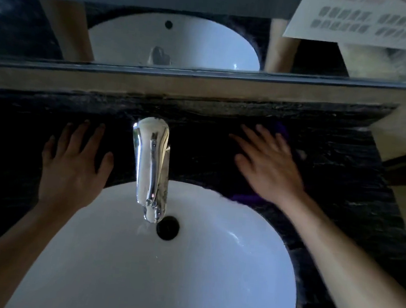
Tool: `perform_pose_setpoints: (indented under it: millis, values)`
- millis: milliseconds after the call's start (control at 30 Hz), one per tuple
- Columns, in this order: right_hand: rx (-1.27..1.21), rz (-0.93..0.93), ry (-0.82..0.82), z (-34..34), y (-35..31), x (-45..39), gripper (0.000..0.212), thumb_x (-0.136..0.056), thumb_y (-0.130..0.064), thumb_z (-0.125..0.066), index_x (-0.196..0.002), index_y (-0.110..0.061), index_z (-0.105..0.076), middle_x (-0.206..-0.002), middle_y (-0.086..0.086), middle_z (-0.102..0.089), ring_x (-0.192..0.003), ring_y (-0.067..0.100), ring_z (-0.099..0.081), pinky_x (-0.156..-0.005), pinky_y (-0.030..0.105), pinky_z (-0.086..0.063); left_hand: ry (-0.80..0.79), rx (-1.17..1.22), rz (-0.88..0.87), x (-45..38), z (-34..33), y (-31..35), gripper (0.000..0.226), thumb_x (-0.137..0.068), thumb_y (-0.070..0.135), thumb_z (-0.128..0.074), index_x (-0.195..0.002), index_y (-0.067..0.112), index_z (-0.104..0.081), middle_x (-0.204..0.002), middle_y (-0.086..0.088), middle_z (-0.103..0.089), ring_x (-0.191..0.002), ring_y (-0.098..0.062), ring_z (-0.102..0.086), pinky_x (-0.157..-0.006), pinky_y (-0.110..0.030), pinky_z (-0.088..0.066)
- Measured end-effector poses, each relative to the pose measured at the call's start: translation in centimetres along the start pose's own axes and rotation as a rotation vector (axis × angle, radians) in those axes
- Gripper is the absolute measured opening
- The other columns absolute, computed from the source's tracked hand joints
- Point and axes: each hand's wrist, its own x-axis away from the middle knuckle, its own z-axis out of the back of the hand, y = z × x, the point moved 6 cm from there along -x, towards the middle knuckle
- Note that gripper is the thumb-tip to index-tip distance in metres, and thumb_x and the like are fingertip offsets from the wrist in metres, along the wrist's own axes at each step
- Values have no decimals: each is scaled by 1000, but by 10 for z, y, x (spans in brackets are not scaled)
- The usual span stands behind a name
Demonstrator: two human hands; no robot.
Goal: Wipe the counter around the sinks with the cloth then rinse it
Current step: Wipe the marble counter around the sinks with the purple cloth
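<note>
Two flat hands, left hand (pixel 73 166) on counter (pixel 342 192); right hand (pixel 270 165) pressing purple cloth (pixel 244 198), grip open; sign (pixel 366 20) unreadable

Dim, cool-toned frame with wide-angle bowing at the edges.
Glare is carried by the chrome faucet (pixel 150 168) and white sink (pixel 185 276); the dark counter (pixel 343 182) is lost in shadow; the right hand (pixel 268 165) is motion-blurred.

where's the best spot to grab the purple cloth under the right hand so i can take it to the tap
Pinch the purple cloth at its near edge, which peeks out beside the white sink's rim. Come from the basin side. The right hand lies flat over the rest, so probably only the edges are free.
</note>
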Motion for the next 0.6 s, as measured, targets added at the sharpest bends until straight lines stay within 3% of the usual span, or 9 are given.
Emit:
perform_pose_setpoints:
  millis: [133,233,400,467,600]
  values:
    - [-13,-327,-9,13,128,37,67,-98,-53,-23,-148,-17,-49,-164,0,-36,-154,24,-27,-122,53,-21,36,-1,-14,0,1,0,64,-94,45,-37,-151,15,-43,-153,-19,-43,-143,-43,-36,-113,-59,-27]
    - [-75,-563,-53,26,189,56,73,-95,-60,-14,-156,-26,-34,-170,-10,-18,-157,17,-11,-126,51,-10,52,-4,-26,0,1,2,64,-95,44,-37,-150,13,-42,-153,-20,-42,-142,-45,-36,-112,-60,-27]
    - [-70,-687,-34,19,151,45,65,-96,-57,-26,-155,-30,-33,-170,-6,-16,-157,25,-9,-124,60,-9,49,-10,-7,-1,-4,5,64,-95,43,-38,-150,10,-40,-151,-24,-40,-142,-49,-32,-112,-63,-24]
    - [-34,-583,-30,15,99,36,63,-93,-57,-29,-153,-36,-36,-170,-2,-21,-156,33,-16,-121,63,-14,34,-21,-13,1,-3,5,64,-96,43,-37,-150,10,-39,-152,-24,-40,-142,-49,-32,-111,-64,-25]
    - [20,-129,-36,1,-46,0,60,-92,-59,-32,-151,-49,-34,-167,-2,-30,-152,39,-25,-119,63,-19,-8,-24,-24,0,-4,5,63,-98,45,-34,-151,10,-39,-152,-24,-39,-142,-49,-32,-111,-64,-26]
